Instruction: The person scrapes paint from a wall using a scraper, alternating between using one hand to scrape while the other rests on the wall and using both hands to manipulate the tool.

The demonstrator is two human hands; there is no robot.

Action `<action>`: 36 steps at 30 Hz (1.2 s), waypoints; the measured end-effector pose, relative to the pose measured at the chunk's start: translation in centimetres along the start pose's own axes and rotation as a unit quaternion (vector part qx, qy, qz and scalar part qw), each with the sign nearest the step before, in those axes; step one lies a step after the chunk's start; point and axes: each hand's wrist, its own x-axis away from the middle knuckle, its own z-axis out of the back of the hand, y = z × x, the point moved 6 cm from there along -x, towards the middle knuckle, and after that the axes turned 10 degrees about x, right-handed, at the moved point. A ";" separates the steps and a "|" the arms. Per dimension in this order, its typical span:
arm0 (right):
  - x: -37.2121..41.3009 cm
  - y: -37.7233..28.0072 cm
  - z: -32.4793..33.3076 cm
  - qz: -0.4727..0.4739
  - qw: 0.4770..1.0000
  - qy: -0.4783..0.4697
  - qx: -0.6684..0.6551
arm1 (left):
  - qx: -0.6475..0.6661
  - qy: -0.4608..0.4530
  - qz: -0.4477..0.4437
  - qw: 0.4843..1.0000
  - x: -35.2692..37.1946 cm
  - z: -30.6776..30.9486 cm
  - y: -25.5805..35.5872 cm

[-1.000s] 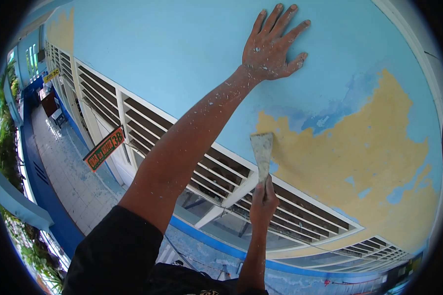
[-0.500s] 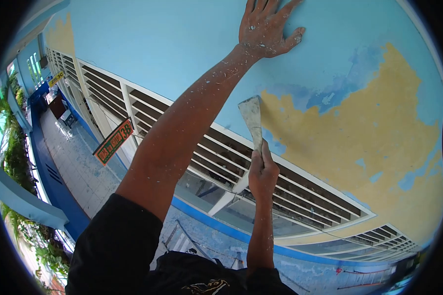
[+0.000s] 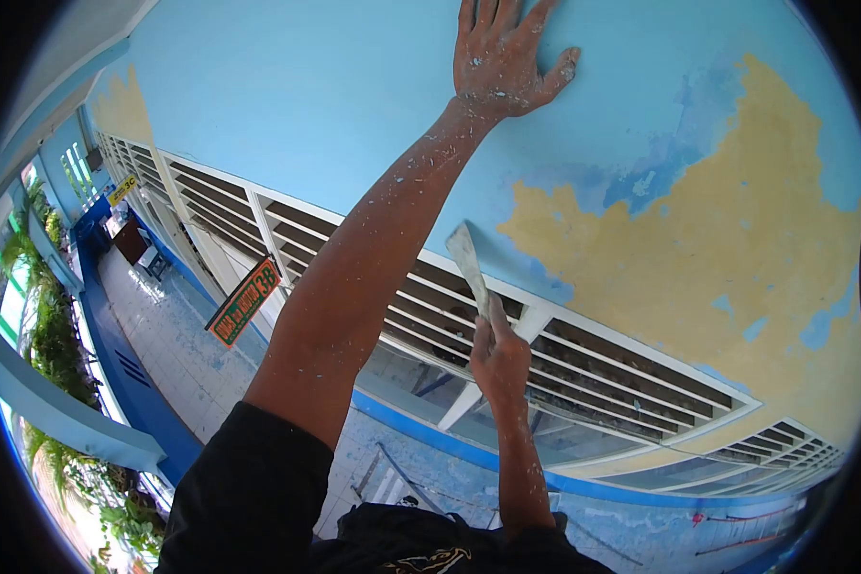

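Observation:
My left hand (image 3: 509, 59) lies spread against the light blue wall (image 3: 354, 86) at the top, its fingertips cut off by the frame edge. Paint flecks dot that hand and forearm. Lower down, my right hand (image 3: 500, 356) is closed round the handle of a scraper (image 3: 466, 256). The scraper's wide, whitish blade points up and left, over the blue paint near the window frame. To its right spreads a large yellowish patch (image 3: 679, 258) with ragged edges, where the blue paint is absent.
Slatted windows (image 3: 622, 368) in white frames run below the painted area. An orange and green sign (image 3: 245, 301) hangs at the left, above a tiled walkway (image 3: 177, 335). Plants (image 3: 57, 354) line the far left. A metal frame (image 3: 402, 478) stands low down near my body.
My right hand and the scraper have moved slightly down and left, away from the yellowish patch's edge, and the blade tilts more to the left. My left hand stays on the wall.

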 end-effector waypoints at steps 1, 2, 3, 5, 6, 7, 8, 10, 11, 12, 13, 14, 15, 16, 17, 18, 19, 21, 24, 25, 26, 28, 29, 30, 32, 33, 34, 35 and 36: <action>0.2 0.2 0.3 0.009 1.000 0.026 -0.010 | -0.006 0.006 -0.003 1.000 -0.4 0.1 -0.2; 0.2 0.6 -0.3 -0.004 1.000 0.006 -0.002 | -0.010 0.007 -0.002 1.000 -0.5 0.2 -0.2; -0.3 -0.3 -0.3 0.000 1.000 -0.008 0.013 | -0.010 0.004 0.001 1.000 -0.1 0.0 0.0; -1.5 -1.6 -1.2 -0.012 0.998 -0.046 0.034 | -0.009 0.013 -0.004 1.000 0.3 -0.3 0.0; -1.7 -1.9 -1.5 0.014 0.999 -0.007 0.032 | -0.011 0.021 -0.011 1.000 0.2 -0.1 0.0; -1.5 -1.6 -1.5 0.004 1.000 -0.010 0.022 | -0.012 0.015 -0.007 1.000 0.0 -0.2 0.0; -1.1 -1.2 -1.1 -0.006 1.000 -0.012 0.011 | -0.015 0.010 -0.004 1.000 0.1 -0.3 0.0; 0.1 0.2 -0.1 0.000 1.000 0.027 -0.017 | -0.017 0.008 -0.004 1.000 -0.2 -0.2 -0.1; 0.0 0.8 -0.5 0.002 1.000 0.025 -0.007 | -0.016 0.011 -0.005 1.000 -0.4 -0.2 -0.1; 0.1 0.6 -0.1 0.000 1.000 0.018 0.004 | -0.013 0.010 -0.003 1.000 -0.1 -0.2 -0.1; 0.8 0.3 0.4 -0.008 1.000 0.006 0.016 | -0.010 0.012 -0.004 1.000 0.4 -0.2 0.1; 0.7 -0.3 0.4 -0.007 0.999 -0.007 0.031 | -0.008 0.016 -0.006 1.000 0.5 -0.3 0.2; 0.9 -0.2 0.5 -0.006 0.999 -0.002 0.032 | -0.008 0.025 -0.015 1.000 0.2 -0.2 0.2; 0.9 -0.2 0.4 -0.003 1.000 0.003 0.031 | -0.012 0.024 -0.012 1.000 0.1 -0.2 0.1; 0.8 -0.2 0.2 0.001 1.000 0.008 0.029 | -0.017 0.022 -0.010 1.000 0.0 -0.2 0.1; 0.8 0.0 0.2 -0.017 1.000 0.000 -0.011 | -0.020 0.018 -0.007 1.000 0.1 -0.3 0.2; 0.7 0.4 0.0 -0.019 1.000 -0.002 -0.025 | -0.017 0.018 -0.010 1.000 0.2 -0.3 0.2; 0.2 1.1 -0.3 -0.018 0.999 -0.009 -0.050 | -0.011 0.023 -0.011 1.000 0.2 -0.2 0.2; -1.9 -0.4 -1.2 0.007 0.999 -0.018 -0.041 | -0.009 0.023 -0.009 1.000 0.2 -0.2 0.1; -1.8 -0.7 -1.3 0.013 0.999 -0.015 -0.030 | -0.006 0.020 -0.008 1.000 0.2 -0.2 0.3; -2.0 -1.2 -1.5 0.021 0.999 -0.011 -0.021 | -0.005 0.018 -0.008 1.000 0.2 -0.2 0.3; -1.6 -1.7 -1.2 0.007 0.999 -0.006 -0.038 | -0.001 0.013 -0.013 1.000 0.0 -0.1 0.1; -0.7 -0.6 -1.2 0.026 0.998 0.036 -0.034 | 0.003 0.011 -0.015 1.000 0.0 -0.1 0.1; -0.1 -0.4 -1.0 0.023 0.998 0.049 -0.029 | 0.008 0.012 -0.015 1.000 0.0 -0.1 0.0; 1.0 -0.1 -1.1 0.009 0.999 0.045 -0.006 | 0.005 0.024 -0.020 0.999 -0.1 0.1 -0.4; 0.9 -0.8 -0.8 -0.001 0.999 0.030 0.012 | 0.008 0.029 -0.020 0.999 0.2 -0.1 -0.1; 0.8 -1.0 -0.9 -0.026 1.000 0.006 0.010 | 0.007 0.022 -0.012 1.000 0.5 -0.3 0.0; 0.8 -0.9 -1.1 -0.038 0.999 -0.001 -0.004 | 0.003 0.018 -0.008 1.000 0.4 -0.3 0.0; 0.7 -0.8 -1.3 -0.049 0.999 -0.007 -0.019 | -0.001 0.013 -0.004 1.000 0.3 -0.4 -0.1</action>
